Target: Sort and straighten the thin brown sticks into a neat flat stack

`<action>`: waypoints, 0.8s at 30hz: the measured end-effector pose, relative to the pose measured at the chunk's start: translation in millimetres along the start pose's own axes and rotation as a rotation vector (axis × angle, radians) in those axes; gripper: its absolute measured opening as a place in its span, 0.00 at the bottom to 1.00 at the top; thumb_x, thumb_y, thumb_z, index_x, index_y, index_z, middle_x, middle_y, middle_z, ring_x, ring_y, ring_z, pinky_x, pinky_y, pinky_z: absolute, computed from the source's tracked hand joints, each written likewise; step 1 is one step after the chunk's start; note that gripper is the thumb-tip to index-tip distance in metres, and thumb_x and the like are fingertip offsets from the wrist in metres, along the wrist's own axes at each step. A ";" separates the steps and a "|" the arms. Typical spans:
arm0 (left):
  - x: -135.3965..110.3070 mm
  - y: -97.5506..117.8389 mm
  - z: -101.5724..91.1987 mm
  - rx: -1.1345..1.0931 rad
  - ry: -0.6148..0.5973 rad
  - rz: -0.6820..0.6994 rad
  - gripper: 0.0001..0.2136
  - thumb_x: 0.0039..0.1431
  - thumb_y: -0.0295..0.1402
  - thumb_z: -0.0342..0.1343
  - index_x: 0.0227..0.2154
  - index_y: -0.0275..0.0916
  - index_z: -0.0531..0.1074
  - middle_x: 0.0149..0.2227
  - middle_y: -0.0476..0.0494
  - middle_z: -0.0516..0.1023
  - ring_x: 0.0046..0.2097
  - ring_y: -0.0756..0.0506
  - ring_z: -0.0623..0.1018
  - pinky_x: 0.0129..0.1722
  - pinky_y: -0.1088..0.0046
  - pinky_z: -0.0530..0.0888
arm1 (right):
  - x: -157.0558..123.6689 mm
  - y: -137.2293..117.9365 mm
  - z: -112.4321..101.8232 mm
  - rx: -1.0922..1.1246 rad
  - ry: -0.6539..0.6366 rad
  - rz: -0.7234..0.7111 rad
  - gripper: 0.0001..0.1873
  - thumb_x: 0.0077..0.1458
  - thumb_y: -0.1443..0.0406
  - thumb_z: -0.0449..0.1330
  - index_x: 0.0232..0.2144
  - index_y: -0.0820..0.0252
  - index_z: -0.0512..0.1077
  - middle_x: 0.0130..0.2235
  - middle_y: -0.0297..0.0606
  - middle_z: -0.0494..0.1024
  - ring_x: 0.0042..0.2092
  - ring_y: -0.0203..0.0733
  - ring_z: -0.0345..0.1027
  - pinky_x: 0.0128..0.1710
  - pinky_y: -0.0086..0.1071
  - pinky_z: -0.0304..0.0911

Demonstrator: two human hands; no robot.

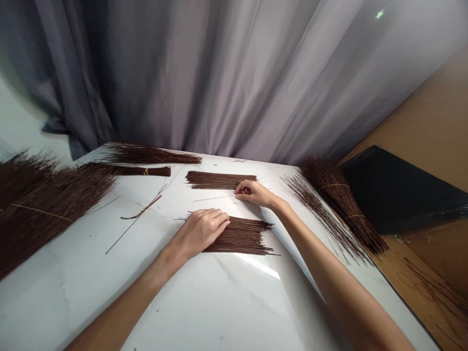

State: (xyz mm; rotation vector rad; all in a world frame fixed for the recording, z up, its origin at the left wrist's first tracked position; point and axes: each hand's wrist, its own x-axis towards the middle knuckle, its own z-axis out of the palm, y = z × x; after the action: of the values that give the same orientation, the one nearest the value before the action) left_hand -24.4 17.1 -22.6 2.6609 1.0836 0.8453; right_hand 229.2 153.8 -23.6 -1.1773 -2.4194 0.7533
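My left hand (205, 225) lies over the left part of a flat bundle of thin dark brown sticks (243, 237) on the white table. Its fingers are stretched out close together, the tips touching the sticks, and its thumb is hidden. Farther back, my right hand (254, 192) is closed in a pinch on a single thin stick (214, 198), which points left from the fingertips. Just behind that hand lies a second neat bundle of brown sticks (219, 180), with its right end close to the fingers.
Large stick bundles lie at the left (44, 209) and right (340, 204); yellowish bands show on both. A loose spread of sticks (314, 204) adjoins the right one. More sticks (153, 155) lie along the back. A bent strip (142, 209) crosses the white table (204, 312). Grey curtains (219, 73) hang behind.
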 end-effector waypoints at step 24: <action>2.1 10.7 -12.4 -0.053 0.006 -0.072 0.07 0.71 0.29 0.51 0.38 0.40 0.73 0.34 0.51 0.79 0.33 0.48 0.77 0.35 0.70 0.71 | -32.0 16.8 -25.8 0.017 -0.082 0.329 0.20 0.50 0.50 0.69 0.32 0.61 0.71 0.29 0.34 0.73 0.29 0.36 0.62 0.27 0.29 0.56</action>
State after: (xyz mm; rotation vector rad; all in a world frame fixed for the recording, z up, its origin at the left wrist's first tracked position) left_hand -23.7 9.8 -7.8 2.5616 1.1354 0.8567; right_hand 271.9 144.9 -15.5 -1.5900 -2.3047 0.9311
